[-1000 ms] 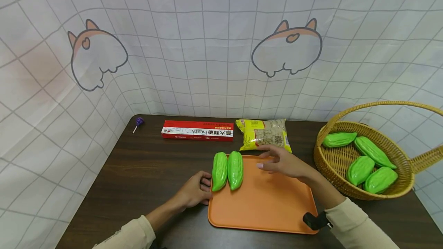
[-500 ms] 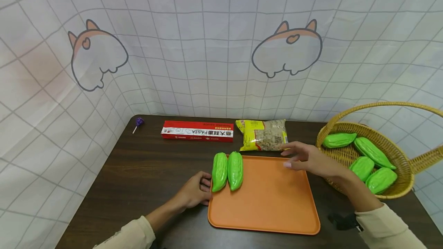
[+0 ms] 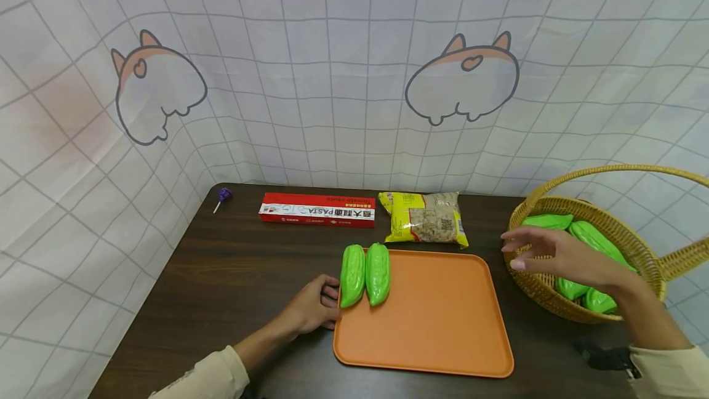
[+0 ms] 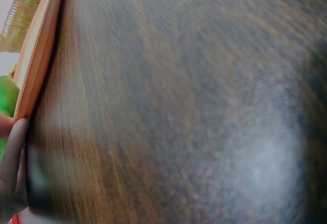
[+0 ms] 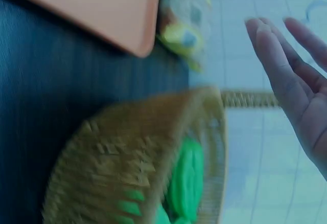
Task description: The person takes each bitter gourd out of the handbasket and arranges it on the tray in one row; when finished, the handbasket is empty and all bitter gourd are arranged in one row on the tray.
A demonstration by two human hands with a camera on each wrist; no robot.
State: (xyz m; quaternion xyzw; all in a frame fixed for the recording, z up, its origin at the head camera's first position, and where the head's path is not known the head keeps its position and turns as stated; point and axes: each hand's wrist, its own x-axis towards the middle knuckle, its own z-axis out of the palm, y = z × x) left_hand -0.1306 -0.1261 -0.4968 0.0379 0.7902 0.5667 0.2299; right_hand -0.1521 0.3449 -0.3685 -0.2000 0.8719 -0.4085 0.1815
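Two green bitter melons (image 3: 352, 276) lie side by side at the left end of an orange tray (image 3: 437, 319). My left hand (image 3: 311, 305) holds the tray's left edge beside them. In the left wrist view, the fingers (image 4: 14, 155) meet the tray's rim (image 4: 38, 63). Over the left rim of a wicker basket (image 3: 526, 291) hovers my right hand (image 3: 570, 257), holding nothing, its fingers loosely bent. Several more bitter melons (image 3: 595, 239) are inside the basket, partly hidden by that hand. The right wrist view shows the basket (image 5: 117, 147) and the right hand (image 5: 301, 91) above it.
A red pasta box (image 3: 317, 210) and a yellow food packet (image 3: 426, 217) lie behind the tray. A purple lollipop (image 3: 223, 194) sits at the far left corner of the dark table (image 3: 238, 263). The basket's tall handle (image 3: 620, 169) arches over it.
My right hand has moved right, from above the tray to over the basket's left rim. The left hand, tray and two bitter melons on it have stayed put.
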